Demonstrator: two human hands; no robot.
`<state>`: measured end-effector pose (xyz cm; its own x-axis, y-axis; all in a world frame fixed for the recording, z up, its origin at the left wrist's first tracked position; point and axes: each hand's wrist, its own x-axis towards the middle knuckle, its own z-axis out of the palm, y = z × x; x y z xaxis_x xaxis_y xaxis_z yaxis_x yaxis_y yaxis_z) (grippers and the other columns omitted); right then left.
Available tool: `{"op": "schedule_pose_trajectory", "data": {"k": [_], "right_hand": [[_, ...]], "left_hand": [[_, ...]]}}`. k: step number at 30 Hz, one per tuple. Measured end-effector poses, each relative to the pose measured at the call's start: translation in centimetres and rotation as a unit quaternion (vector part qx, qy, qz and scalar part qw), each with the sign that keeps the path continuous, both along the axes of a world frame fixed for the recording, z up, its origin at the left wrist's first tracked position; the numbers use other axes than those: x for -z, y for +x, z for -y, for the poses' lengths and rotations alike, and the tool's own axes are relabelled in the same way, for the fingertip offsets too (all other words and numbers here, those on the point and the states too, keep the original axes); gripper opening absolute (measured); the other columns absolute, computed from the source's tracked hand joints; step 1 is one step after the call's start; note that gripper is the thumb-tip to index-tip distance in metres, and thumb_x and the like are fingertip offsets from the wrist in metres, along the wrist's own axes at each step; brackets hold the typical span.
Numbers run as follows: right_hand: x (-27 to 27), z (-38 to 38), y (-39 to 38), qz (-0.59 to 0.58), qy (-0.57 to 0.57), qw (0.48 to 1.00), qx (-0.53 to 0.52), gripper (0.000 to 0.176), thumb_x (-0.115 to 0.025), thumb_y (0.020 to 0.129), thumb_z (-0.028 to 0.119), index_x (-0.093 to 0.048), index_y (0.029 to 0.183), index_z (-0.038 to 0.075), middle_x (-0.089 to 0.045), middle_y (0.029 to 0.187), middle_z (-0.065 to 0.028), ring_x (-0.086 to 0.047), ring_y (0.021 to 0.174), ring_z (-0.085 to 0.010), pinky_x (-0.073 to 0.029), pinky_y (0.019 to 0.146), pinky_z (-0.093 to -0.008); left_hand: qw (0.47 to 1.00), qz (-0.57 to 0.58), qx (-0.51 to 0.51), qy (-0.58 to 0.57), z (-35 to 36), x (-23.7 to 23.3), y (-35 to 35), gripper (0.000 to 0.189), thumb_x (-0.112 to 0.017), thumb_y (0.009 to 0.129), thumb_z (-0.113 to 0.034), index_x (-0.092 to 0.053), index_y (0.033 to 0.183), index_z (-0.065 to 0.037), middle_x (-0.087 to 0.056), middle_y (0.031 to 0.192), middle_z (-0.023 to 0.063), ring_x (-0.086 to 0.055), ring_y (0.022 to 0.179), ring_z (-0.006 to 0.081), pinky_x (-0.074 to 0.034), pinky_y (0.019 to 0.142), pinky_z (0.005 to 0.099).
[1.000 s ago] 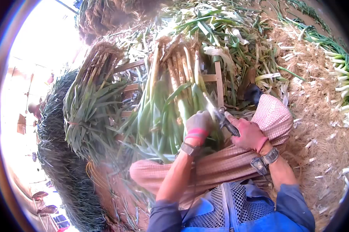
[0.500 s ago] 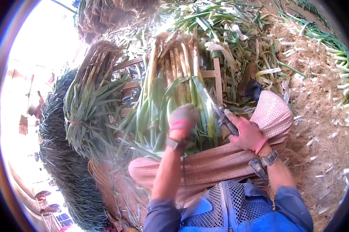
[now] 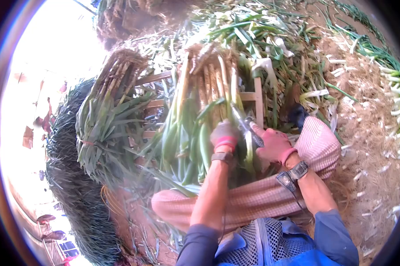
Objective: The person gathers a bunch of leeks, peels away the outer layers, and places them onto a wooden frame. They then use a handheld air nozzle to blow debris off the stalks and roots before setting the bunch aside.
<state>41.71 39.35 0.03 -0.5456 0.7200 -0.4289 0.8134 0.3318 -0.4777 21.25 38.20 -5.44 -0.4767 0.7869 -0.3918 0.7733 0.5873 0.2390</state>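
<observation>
Two hands (image 3: 224, 137) (image 3: 274, 145), knife (image 3: 248, 129), hemmed by leeks (image 3: 189, 119)

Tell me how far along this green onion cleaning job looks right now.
Done: a tied bundle lies on the left, and cut scraps litter the ground. In hand: the left hand grips the bunch leaning on the wooden rack, and the right hand holds a knife to it. Left: probably the loose stalks at the right edge.
</observation>
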Motion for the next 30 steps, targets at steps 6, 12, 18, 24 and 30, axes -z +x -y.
{"op": "schedule_pose_trajectory", "data": {"k": [6,12,18,24,30], "right_hand": [[0.5,-6.0,-3.7,-0.015,0.055,0.998,0.014,0.089,-0.071,0.071,0.031,-0.050,0.157,0.022,-0.070,0.116,-0.0252,-0.069,0.110,-0.0439,-0.054,0.101,-0.0521],[-0.9,-10.8,-8.0,-0.024,0.076,0.997,0.019,0.088,-0.066,0.073,0.027,-0.048,0.160,0.022,-0.074,0.116,-0.0212,-0.070,0.111,-0.0409,-0.054,0.103,-0.0485],[-0.1,-9.3,-6.9,-0.044,0.065,0.997,0.027,0.089,-0.068,0.075,0.030,-0.046,0.161,0.022,-0.071,0.120,-0.0243,-0.069,0.112,-0.0430,-0.054,0.103,-0.0490],[-0.4,-2.5,-0.1,-0.023,0.044,0.998,0.034,0.091,-0.072,0.075,0.038,-0.046,0.160,0.025,-0.069,0.115,-0.0217,-0.069,0.110,-0.0430,-0.053,0.100,-0.0513],[-1.2,3.4,5.2,0.007,-0.031,0.999,0.007,0.093,-0.070,0.080,0.041,-0.037,0.165,0.027,-0.064,0.119,-0.0211,-0.064,0.116,-0.0425,-0.049,0.105,-0.0503]], "left_hand": [[1.000,0.011,-0.018,0.013,-2.1,0.7,-0.5,0.030,-0.059,0.098,-0.026,-0.073,0.115,-0.006,-0.077,0.112,0.0233,-0.076,0.106,0.0392,-0.061,0.089,0.0500],[0.997,0.063,-0.036,-0.038,-3.0,0.6,-1.3,0.033,-0.064,0.094,-0.027,-0.078,0.116,-0.006,-0.076,0.118,0.0225,-0.075,0.111,0.0392,-0.059,0.093,0.0506],[0.992,0.110,-0.029,-0.046,-2.3,0.5,-1.0,0.040,-0.067,0.091,-0.031,-0.079,0.116,-0.002,-0.075,0.120,0.0237,-0.073,0.114,0.0408,-0.059,0.093,0.0487],[0.972,0.228,-0.055,0.016,0.6,2.0,0.6,0.047,-0.072,0.079,-0.043,-0.080,0.095,0.000,-0.076,0.092,0.0253,-0.077,0.091,0.0376,-0.058,0.080,0.0449],[0.979,0.205,0.007,0.008,5.6,1.8,2.0,0.048,-0.065,0.087,-0.049,-0.080,0.101,-0.004,-0.077,0.102,0.0231,-0.074,0.102,0.0396,-0.056,0.093,0.0469]]}}
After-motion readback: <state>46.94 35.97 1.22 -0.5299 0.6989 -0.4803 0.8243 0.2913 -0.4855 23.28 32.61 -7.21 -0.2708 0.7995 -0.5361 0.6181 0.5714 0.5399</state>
